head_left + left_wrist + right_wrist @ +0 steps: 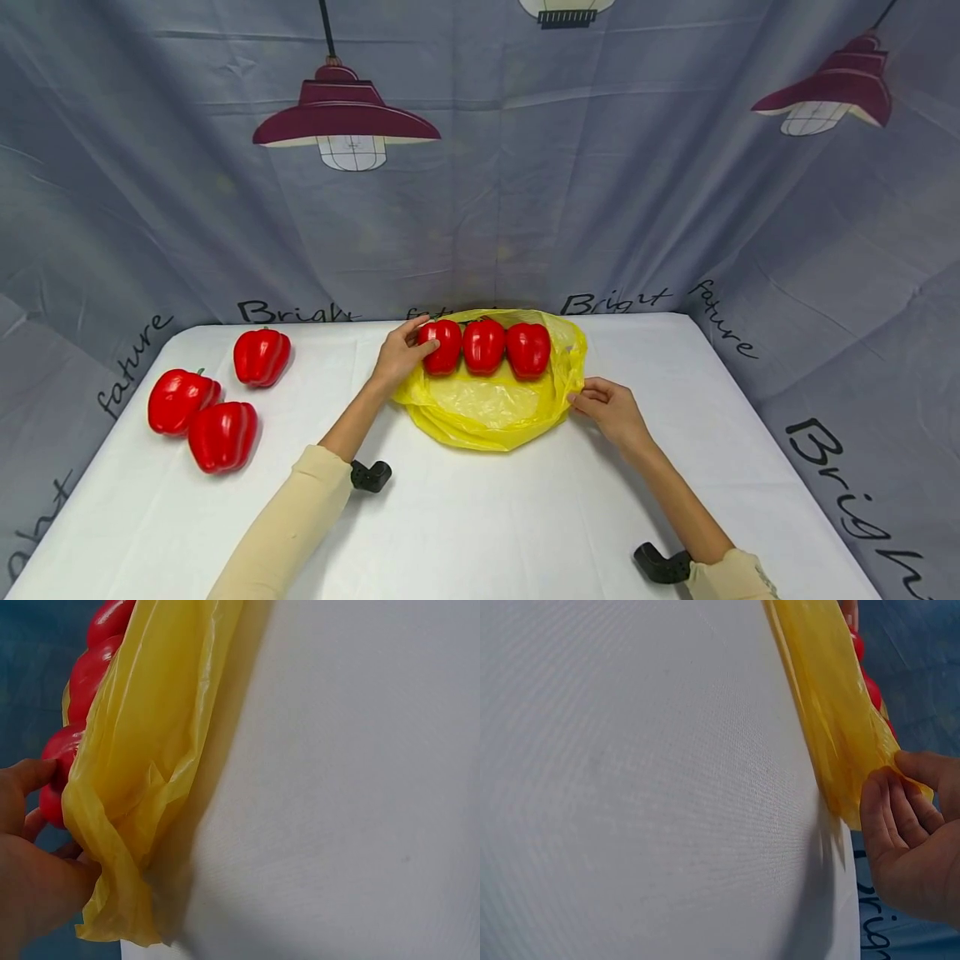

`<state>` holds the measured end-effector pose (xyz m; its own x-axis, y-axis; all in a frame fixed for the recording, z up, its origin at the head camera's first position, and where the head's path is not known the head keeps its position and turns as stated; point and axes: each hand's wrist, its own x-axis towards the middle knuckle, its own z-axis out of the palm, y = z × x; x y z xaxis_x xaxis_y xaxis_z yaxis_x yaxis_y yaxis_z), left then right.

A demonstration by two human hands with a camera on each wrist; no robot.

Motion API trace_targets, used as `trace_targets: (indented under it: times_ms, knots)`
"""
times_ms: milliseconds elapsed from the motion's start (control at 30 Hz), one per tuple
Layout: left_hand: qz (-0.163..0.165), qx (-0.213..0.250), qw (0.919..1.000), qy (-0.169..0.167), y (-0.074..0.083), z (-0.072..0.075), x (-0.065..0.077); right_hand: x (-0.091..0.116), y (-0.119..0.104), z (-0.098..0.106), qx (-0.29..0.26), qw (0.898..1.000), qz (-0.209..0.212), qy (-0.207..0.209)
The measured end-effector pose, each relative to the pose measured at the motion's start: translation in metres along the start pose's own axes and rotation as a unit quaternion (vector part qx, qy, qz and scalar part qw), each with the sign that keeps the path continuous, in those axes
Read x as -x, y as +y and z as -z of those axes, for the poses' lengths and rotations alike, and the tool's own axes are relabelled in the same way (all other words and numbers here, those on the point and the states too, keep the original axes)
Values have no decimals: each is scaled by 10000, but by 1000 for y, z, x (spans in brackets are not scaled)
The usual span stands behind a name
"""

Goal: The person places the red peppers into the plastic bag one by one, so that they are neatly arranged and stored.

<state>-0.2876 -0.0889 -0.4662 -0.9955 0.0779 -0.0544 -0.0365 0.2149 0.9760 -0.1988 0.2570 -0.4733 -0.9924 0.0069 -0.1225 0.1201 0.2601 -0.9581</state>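
A yellow plastic bag lies open on the white table near the far edge. Three red bell peppers sit in a row on it: left, middle, right. My left hand grips the leftmost pepper, thumb and fingers curled round it; in the left wrist view the hand touches that pepper beside the bag. My right hand pinches the bag's right edge; the right wrist view shows its fingers closed on the yellow film.
Three more red peppers lie at the table's left: one at the back, two nearer. A grey printed cloth backdrop rises behind and at both sides. Bare tabletop shows in front.
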Motion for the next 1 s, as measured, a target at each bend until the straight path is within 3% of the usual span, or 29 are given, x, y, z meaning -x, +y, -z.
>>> trace_targets:
  times_ms: [233,500,800,1000]
  knots:
    - [-48,-226,9997,67,4,1,5,1,-1,1,103,9999,-42,12]
    - [-357,-460,9983,-47,17,12,17,1,-2,1,96,9999,-73,20]
    - [-744,-509,9951,-414,33,30,44,2,0,2,-57,10000,-41,-52]
    - [-986,-451,9929,-491,41,51,67,2,0,2,-106,9999,-56,-81]
